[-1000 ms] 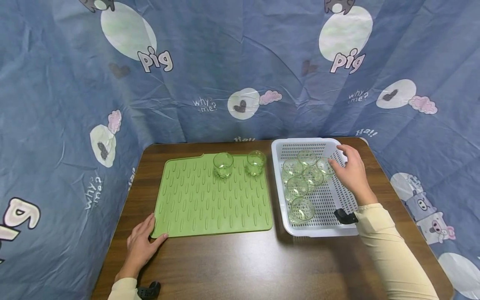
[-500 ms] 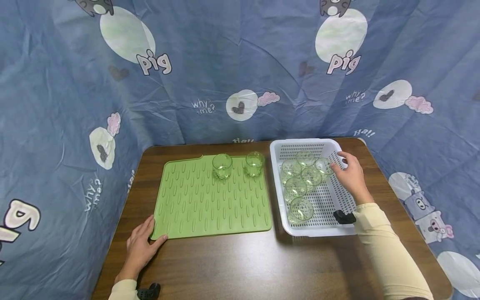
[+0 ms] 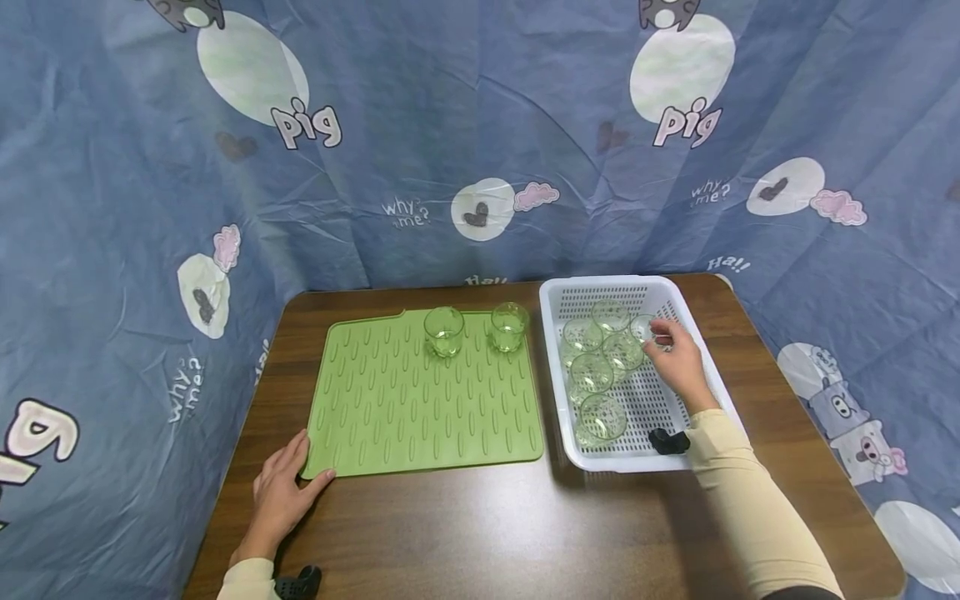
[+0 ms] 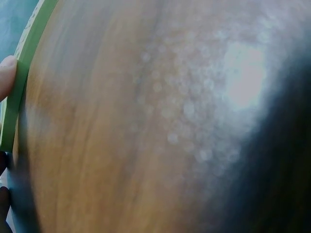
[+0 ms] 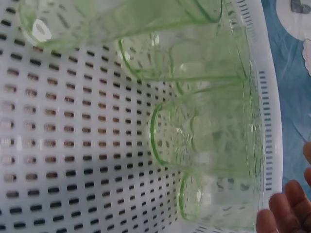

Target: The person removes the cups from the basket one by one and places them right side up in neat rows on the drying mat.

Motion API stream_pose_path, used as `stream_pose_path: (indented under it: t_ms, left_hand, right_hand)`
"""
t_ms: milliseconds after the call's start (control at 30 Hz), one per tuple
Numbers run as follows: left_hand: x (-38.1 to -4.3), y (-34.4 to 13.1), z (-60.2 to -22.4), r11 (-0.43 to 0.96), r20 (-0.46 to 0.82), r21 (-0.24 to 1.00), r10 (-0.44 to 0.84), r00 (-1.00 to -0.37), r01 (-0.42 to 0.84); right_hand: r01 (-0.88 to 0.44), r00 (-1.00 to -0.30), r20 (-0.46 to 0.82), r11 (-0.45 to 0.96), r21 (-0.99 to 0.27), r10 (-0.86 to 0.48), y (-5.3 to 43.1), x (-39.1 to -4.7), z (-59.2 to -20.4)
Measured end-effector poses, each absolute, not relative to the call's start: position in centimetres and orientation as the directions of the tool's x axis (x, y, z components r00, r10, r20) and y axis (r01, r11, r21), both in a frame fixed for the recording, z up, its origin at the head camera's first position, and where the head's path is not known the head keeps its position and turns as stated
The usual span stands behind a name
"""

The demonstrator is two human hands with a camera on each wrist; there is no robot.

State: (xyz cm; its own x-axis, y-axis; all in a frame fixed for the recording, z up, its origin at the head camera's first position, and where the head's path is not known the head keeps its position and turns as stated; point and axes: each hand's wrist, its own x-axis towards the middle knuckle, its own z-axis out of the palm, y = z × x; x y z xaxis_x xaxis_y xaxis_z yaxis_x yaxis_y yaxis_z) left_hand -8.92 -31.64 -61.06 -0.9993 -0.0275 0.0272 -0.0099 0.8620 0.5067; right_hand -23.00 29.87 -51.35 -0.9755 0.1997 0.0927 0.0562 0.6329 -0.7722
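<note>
My right hand (image 3: 678, 362) hovers inside a white perforated basket (image 3: 581, 457), with fingers bent over the rim of the rearmost right glass tumbler (image 3: 641, 327). In the right wrist view the fingertips (image 5: 284, 208) appear just beyond that tumbler's (image 5: 218, 199) rim; whether they touch is unclear. Several other clear, greenish-looking tumblers (image 3: 602, 418) stand upright in the basket. My left hand (image 3: 281, 492) rests at the near-left corner of a green drying mat (image 3: 427, 408), thumb on its front edge and fingers along its left side. Two tumblers, one left (image 3: 445, 332) and one right (image 3: 510, 327), stand at the mat's back.
The brown wooden table (image 3: 465, 533) carries the mat on the left and the basket on the right. Raised basket walls surround the tumblers, which stand close together. A blue printed cloth (image 3: 420, 125) hangs behind and beside the table.
My right hand has moved left and slightly down from the basket's right wall to the rear right tumbler, its fingers drawing closer together. The left hand stays at the mat corner.
</note>
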Motion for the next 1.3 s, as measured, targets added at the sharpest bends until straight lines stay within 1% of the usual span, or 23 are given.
stream_pose_path:
  t_ms: [267,533,767,933,1100,1300]
  left_hand:
    - [-8.82,-31.56,-60.93,0.861,0.021,0.508,-0.029,-0.999,-0.014]
    - [-8.71,-31.63,-60.98,0.855,0.021,0.518,-0.029,-0.999,-0.014]
    - [-8.95,-31.55,-60.99,0.849,0.043,0.528,-0.032,-0.999,-0.004]
    - [-8.88,-31.46,-60.79,0.845,0.037,0.535,-0.034,-0.999,-0.008]
    - [-8.83,-31.41,-60.64,0.849,0.04,0.528,-0.033,-0.999,-0.007]
    - [-8.79,-31.45,-60.71,0.847,0.038,0.531,-0.037,-0.999,-0.011]
  right_hand:
    - [0.036,-0.996,0.027,0.661,-0.75,0.085,29.35,-22.81,-51.61]
    - [0.064,-0.998,-0.062,0.663,-0.746,0.026,29.33,-22.6,-51.89]
    - [-0.006,-0.999,-0.022,0.679,-0.734,-0.033,29.34,-22.63,-52.21]
    - [-0.032,-0.995,-0.044,0.69,-0.723,-0.092,29.58,-22.55,-52.21]
    - [-0.037,-0.992,-0.058,0.692,-0.721,-0.113,29.74,-22.52,-52.19]
    - [-0.073,-0.991,-0.033,0.714,-0.696,-0.133,29.74,-22.75,-52.34]
